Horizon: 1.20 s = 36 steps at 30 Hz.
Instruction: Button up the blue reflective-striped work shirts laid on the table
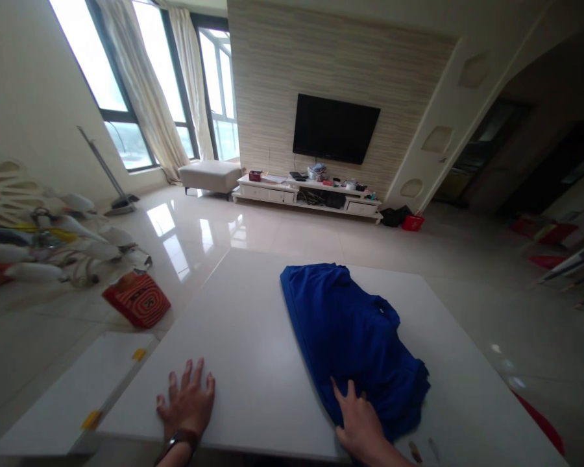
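A blue garment (350,331) lies spread with wrinkles on the white table (243,337), right of the middle. My right hand (360,418) rests on its near edge, index finger stretched out and the other fingers partly bent; nothing is seen gripped. To the left, my left hand (187,399) lies flat on the bare tabletop with its fingers spread, holding nothing. A dark band is round the left wrist. The garment's hem on the left runs nearly straight, while its right side is bunched.
Small objects (415,452) lie at the table's near edge, right of my right hand. A red bag (137,298) stands on the floor at left, near a white panel (78,395) with yellow tape. A low TV cabinet (267,192) is against the far wall.
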### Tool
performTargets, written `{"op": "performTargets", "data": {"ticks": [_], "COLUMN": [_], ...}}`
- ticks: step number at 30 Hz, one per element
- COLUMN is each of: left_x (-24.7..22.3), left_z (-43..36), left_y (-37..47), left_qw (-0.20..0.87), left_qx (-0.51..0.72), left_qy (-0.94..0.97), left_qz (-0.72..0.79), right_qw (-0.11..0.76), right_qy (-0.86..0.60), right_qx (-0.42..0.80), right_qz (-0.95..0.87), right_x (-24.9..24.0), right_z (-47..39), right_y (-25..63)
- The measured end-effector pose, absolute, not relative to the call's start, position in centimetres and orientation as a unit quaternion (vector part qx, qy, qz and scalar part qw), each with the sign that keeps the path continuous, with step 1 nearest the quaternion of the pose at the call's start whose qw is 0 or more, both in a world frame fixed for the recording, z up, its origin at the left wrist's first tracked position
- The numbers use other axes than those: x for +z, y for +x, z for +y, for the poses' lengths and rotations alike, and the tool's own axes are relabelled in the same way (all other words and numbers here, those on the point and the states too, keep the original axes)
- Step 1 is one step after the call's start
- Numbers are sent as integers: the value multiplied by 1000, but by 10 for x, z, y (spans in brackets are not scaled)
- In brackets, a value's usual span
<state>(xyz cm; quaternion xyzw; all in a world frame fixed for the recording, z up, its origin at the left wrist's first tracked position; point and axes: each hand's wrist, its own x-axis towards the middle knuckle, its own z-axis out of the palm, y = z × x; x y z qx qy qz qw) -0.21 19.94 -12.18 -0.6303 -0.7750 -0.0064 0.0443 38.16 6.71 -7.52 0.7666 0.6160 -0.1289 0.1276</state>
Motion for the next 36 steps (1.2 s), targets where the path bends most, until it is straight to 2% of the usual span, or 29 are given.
{"op": "performTargets", "data": {"ticks": [12,17,19,21,24,27,30,36], "left_x": [-114,-117,-116,-114,-112,-112,-113,-120], "left_z": [204,206,206,206,207,207,207,208], "left_y": [10,7,7,7,8,8,7,6], "left_qw": [23,-1,-17,-30,-38,-47,-53,-58], "left_qx": [-42,-59,-61,-61,-68,-71,-81,-101], "left_qy": [-594,-592,-592,-591,-592,-592,-593,-589], "left_qz": [-803,-804,-804,-804,-803,-801,-800,-800], "right_qw": [24,-147,-193,-177,-68,18,33,3], "right_qy": [693,597,543,534,586,609,605,613], "right_qx": [-177,-288,-291,-228,-141,-130,-114,-93], "right_qz": [699,734,764,795,795,782,787,785], "right_x": [-65,-56,-54,-54,-61,-76,-87,-89], "right_z": [235,275,278,279,281,287,298,330], "right_y": [195,180,193,212,235,239,221,159]}}
